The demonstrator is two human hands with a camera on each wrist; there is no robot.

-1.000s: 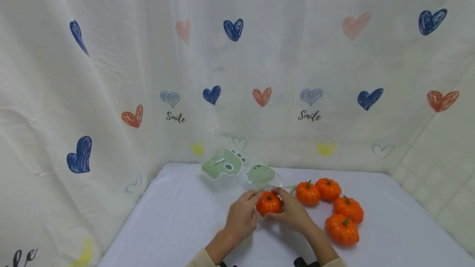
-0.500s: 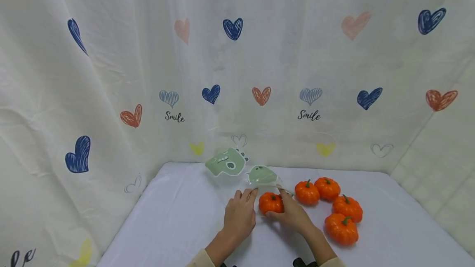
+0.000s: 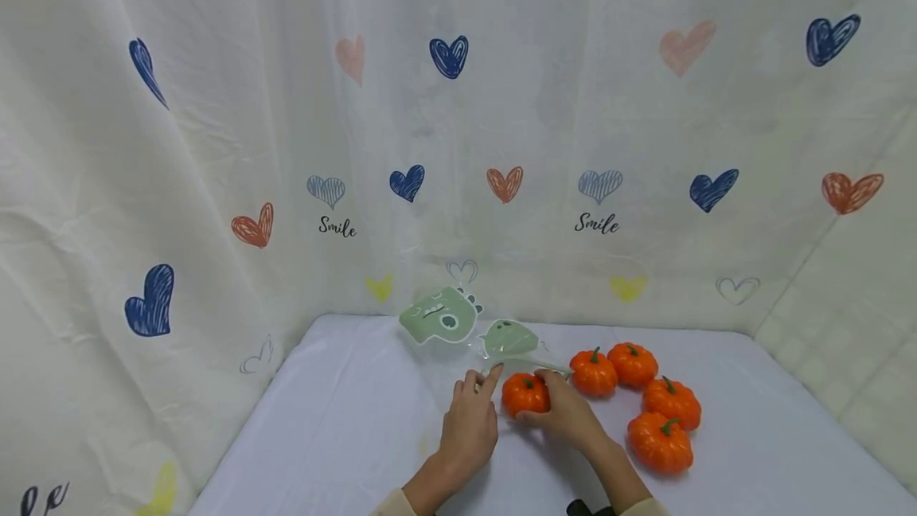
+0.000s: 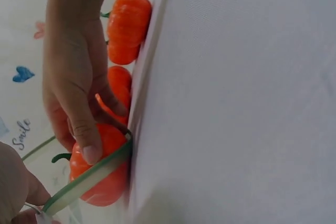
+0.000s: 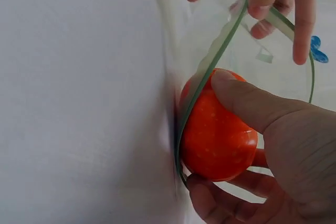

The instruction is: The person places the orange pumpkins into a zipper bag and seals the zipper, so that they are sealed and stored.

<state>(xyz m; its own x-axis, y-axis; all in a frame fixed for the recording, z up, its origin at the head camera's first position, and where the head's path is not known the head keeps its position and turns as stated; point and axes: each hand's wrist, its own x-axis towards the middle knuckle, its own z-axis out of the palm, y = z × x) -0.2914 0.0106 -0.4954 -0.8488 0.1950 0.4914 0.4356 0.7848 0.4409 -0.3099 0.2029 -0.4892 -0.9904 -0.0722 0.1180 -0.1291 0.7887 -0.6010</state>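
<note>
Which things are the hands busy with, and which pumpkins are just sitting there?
Busy with:
- right hand grips one toy pumpkin at the bag's green rim
- left hand pinches the clear dinosaur bag open

Just sitting:
- four other toy pumpkins on the white table
- heart curtain

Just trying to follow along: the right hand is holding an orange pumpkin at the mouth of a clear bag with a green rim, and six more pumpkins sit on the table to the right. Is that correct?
Not quite. Only four other pumpkins wait on the table, as the head view shows. The rest holds: the right hand grips the orange pumpkin at the green-rimmed clear bag.
</note>
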